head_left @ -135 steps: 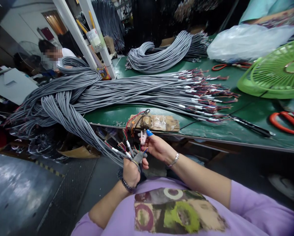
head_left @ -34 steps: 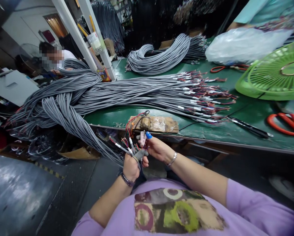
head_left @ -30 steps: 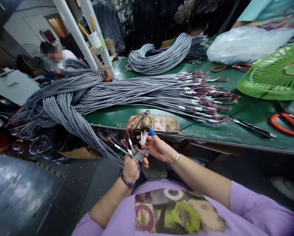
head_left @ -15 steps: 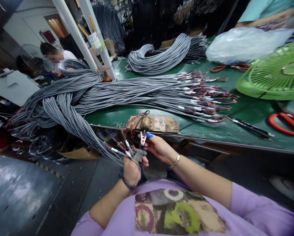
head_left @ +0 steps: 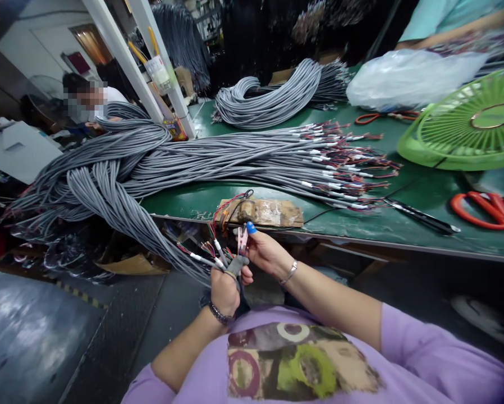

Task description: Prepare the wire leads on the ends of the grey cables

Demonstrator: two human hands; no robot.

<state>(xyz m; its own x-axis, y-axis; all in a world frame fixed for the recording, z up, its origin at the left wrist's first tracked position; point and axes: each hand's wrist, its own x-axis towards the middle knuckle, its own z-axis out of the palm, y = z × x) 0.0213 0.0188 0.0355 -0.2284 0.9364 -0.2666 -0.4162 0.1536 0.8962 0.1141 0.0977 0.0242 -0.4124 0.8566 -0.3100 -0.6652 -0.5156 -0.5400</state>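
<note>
My left hand [head_left: 225,289], with a grey covering on its thumb, is closed round the ends of several grey cables [head_left: 201,259]. Thin coloured wires [head_left: 210,247] fan out from the cables' white-sleeved ends above my fist. My right hand [head_left: 269,252], blue covering on the thumb tip, pinches a small pink clip [head_left: 242,240] resembling a clothespin. The clip is just above my left thumb, among the wires; whether its jaws grip a wire is too small to tell. Behind it, a wooden block [head_left: 281,213] with red and black leads lies at the table edge.
Long grey cables [head_left: 218,154] lie across the green table [head_left: 361,235]. A coiled cable bundle [head_left: 273,101], plastic bag [head_left: 412,78], green fan [head_left: 462,123], black-handled tool [head_left: 424,217] and red-handled scissors [head_left: 488,209] are also there. One person [head_left: 83,98] is at far left, another person's sleeve [head_left: 437,19] at upper right.
My right thumb has shifted slightly over the pink clip, whose two arms look closer together. My left hand keeps its hold on the cables. The whole view has slid a little.
</note>
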